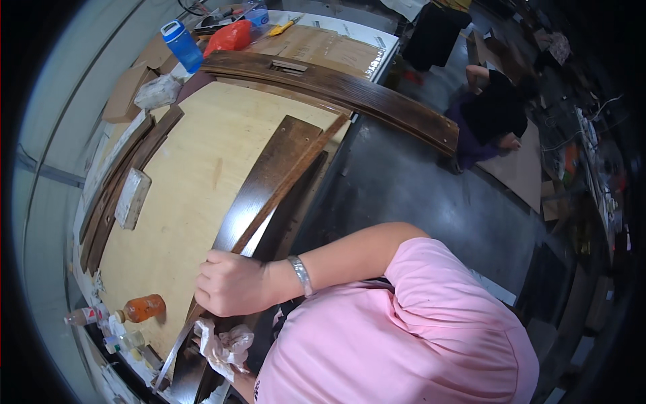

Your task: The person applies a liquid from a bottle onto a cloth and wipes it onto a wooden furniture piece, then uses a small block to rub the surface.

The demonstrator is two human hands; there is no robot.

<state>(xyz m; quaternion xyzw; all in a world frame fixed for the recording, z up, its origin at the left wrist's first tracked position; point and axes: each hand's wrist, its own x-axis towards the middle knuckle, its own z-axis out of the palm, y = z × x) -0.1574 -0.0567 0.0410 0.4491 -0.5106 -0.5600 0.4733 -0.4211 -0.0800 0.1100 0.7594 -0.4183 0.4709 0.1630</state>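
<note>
My right hand [232,284], with a silvery band at its wrist, is closed in a fist around a long thin brown wooden strip [293,180]. The strip slants from the far right of the bench down past the fist to the lower left. Under it lies a dark brown, glossy wooden board [269,168], lengthwise along the bench edge. Nearer my body, a crumpled white cloth or tissue [225,347] is in my left hand [241,378], beside the board's near end. The cloth covers most of the left fingers.
Across the bench's far end lies another dark board [377,101]. Curved wooden pieces [124,182] and a whitish block [132,198] line the left side, with an orange-filled bottle [142,308] nearer. A blue bottle [182,46] stands behind. Another person [494,108] works at the right.
</note>
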